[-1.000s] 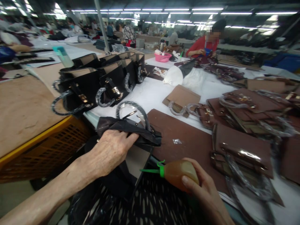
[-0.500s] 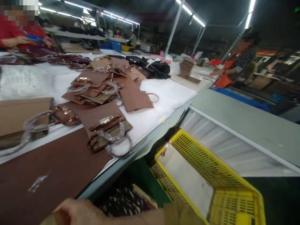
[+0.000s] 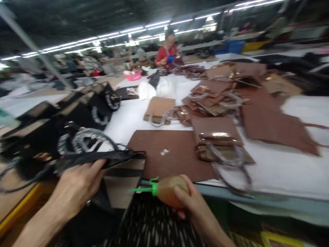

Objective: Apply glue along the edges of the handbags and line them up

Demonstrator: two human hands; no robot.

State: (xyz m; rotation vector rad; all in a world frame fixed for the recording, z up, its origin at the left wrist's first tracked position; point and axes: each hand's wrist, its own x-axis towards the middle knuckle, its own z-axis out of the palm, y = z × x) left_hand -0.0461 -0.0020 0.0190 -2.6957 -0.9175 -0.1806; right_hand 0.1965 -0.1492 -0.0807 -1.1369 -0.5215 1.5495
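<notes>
My right hand (image 3: 191, 195) is wrapped round a squeeze bottle (image 3: 169, 190) of amber liquid, probably glue, its thin green nozzle pointing left. My left hand (image 3: 82, 181) grips the upper edge of a black handbag (image 3: 115, 157); its fingertips are hidden behind the bag. The bag hangs in front of me, its tan inside partly showing, and the nozzle tip is close to its right side, apart from it as far as I can see. Beyond the bottle lies a brown sheet (image 3: 169, 154) with a small clear scrap (image 3: 164, 152) on it.
Black handbags (image 3: 77, 116) with wrapped handles stand in a row at left. Brown handbags (image 3: 218, 130) and loose brown panels (image 3: 277, 127) cover the right of the white-topped table (image 3: 298, 175). A pink basin (image 3: 133, 75) sits farther back, near a person in red (image 3: 167, 51).
My view has swung left, bringing the black bags into sight. My left hand has come into view on a black handbag. My right hand now shows with the bottle in it.
</notes>
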